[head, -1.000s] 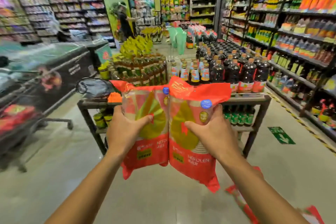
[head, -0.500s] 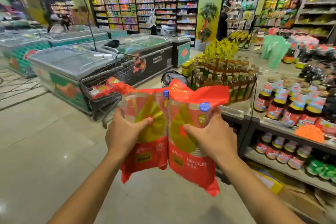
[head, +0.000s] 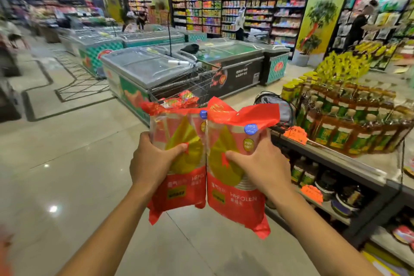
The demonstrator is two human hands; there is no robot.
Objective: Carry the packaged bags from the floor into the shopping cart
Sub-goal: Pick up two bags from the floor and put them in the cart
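The left forearm (head: 107, 228) and right forearm (head: 318, 228) are bare along all of their visible length, slim and smooth, with uncovered wrists. The left hand (head: 152, 163) and right hand (head: 264, 164) are bare as well, ungloved.

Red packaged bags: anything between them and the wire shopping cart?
Nothing visible. The wire shopping cart stands directly beyond the two held red plastic bags; the gap between is hidden behind them.
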